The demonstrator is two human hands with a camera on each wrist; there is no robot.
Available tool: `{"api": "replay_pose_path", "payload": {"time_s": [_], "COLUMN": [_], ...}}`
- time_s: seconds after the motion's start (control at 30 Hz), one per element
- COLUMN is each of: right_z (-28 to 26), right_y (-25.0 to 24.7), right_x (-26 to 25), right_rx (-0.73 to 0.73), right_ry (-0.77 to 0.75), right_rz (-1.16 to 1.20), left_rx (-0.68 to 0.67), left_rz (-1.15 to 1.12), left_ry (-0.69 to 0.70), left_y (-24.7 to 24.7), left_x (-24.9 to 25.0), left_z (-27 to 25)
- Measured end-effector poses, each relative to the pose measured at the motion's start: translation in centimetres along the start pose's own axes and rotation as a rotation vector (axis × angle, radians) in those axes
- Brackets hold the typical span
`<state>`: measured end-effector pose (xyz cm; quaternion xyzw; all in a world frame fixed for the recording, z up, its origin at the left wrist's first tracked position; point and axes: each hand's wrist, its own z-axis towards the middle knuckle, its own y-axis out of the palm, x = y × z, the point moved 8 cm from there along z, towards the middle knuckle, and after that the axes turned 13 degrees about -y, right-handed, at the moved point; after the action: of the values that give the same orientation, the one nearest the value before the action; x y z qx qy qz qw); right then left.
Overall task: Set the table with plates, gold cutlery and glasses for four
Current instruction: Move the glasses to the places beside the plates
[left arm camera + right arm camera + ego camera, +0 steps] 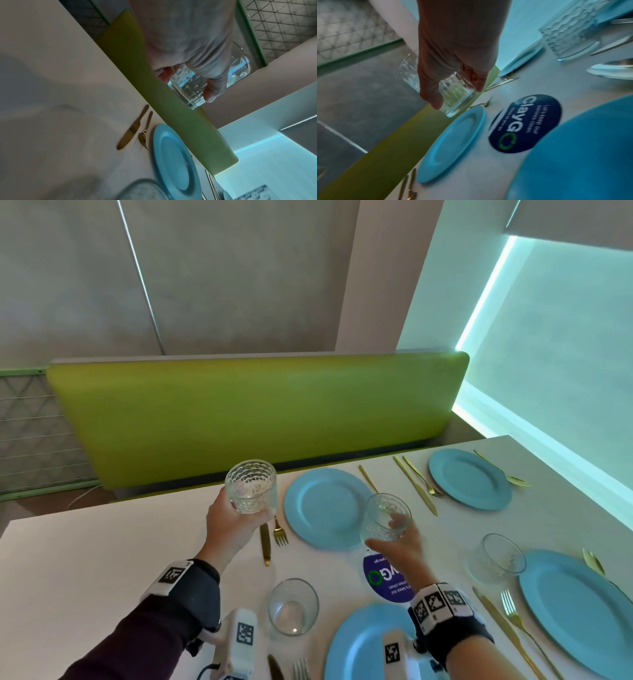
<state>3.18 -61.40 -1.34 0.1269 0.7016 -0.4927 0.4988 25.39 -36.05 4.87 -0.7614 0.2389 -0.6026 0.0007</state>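
My left hand grips a patterned clear glass in the air above a gold knife and fork, left of the far-left blue plate. In the left wrist view that glass sits between thumb and fingers. My right hand holds a second patterned glass over the table near that plate's right rim; in the right wrist view the fingers curl round this glass. Several blue plates with gold cutlery lie on the white table.
A plain glass stands by the near plate. Another patterned glass stands left of the right plate. A round dark blue sticker lies mid-table. A green bench back runs behind the table.
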Motion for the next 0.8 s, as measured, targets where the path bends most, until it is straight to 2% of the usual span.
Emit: {"api": "replay_pose_path", "payload": {"time_s": [0.3,0.63,0.8], "right_z": [1.2,2.4,1.6], "right_y": [-2.6,-2.1,-2.8], "right_x": [8.2,9.9,8.8], "right_rx": [0.099,0.051,0.025], "right_ry": [0.2,0.228,0.283], "right_rz": [0.035,0.029,0.024], "left_rx": [-0.004,0.001,-0.043], "left_rz": [0.004,0.008,-0.013], "left_ry": [0.009,0.033,0.048], "left_y": [4.9,6.6,7.4], "left_x": [2.3,2.7,3.5], "left_z": [-1.9,-2.6,-3.1]}}
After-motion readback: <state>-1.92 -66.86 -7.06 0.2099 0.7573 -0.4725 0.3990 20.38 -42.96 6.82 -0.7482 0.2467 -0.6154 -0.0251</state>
